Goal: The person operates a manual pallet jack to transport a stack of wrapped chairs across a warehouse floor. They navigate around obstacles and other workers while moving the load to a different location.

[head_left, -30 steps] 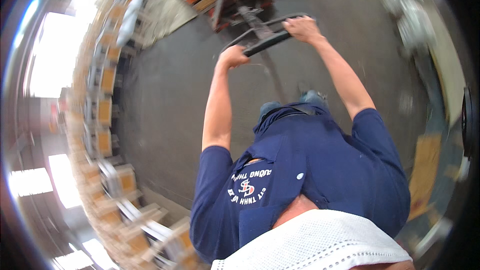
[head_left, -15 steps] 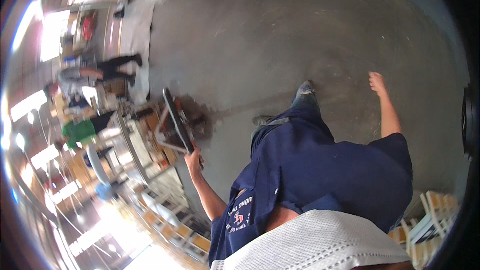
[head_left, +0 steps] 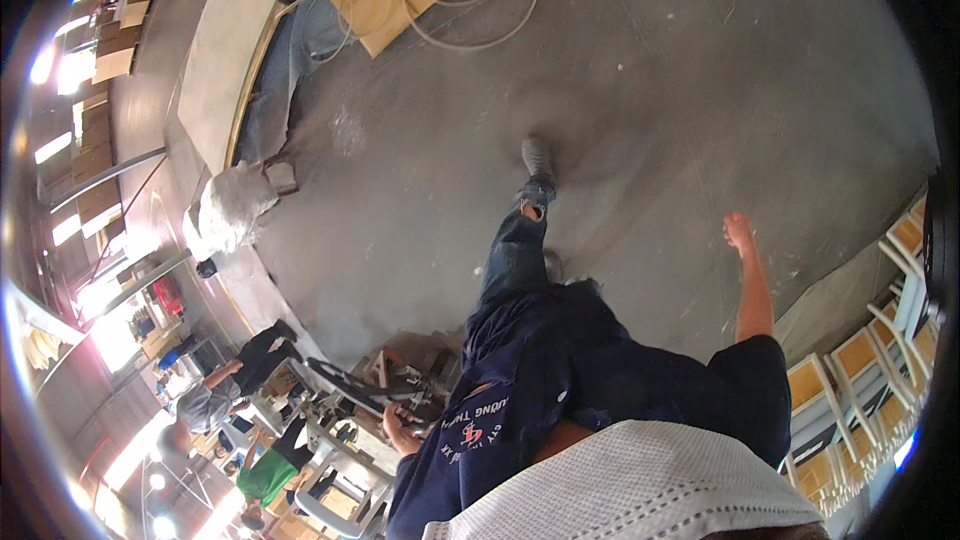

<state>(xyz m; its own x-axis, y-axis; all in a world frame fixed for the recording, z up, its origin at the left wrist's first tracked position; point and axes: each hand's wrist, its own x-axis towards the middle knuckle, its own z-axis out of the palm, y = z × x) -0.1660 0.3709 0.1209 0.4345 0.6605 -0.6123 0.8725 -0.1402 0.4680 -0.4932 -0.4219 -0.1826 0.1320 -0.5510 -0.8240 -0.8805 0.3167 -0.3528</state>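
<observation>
Broadly, a wide grey concrete floor (head_left: pixel 700 90) is crossed at a stride, one leg thrown forward with the grey shoe (head_left: pixel 537 156) well ahead of the body. A pallet-truck-like cart (head_left: pixel 375 385) with a dark bar handle is drawn along behind at the person's lower left, close beside the hip, with its load of brownish pieces blurred and hard to make out. The step would be judged best done by keeping the pulling arm straight and the cart trailing directly behind rather than swinging wide, since the racks of yellow-and-white frames (head_left: pixel 860 370) at the right and the seated people (head_left: pixel 240 380) at the lower left leave limited room on each side. The loose pale hoses (head_left: pixel 480 0) over cardboard sheets ahead should be steered around so that the wheels are not fouled.

The left hand (head_left: pixel 400 432) is closed around the bar handle, fingers wrapped under it. The right hand (head_left: pixel 738 232) is held out free over the floor, fingers loosely extended, nothing gripped.

Compared with half a second ago, the view has been turned further: the people and shelving have slid lower and to the left, the hoses and cardboard have come into sight at the top, and the forward leg is now stretched much further out. One second ago both hands were on the handle; now only the left is kept there.
</observation>
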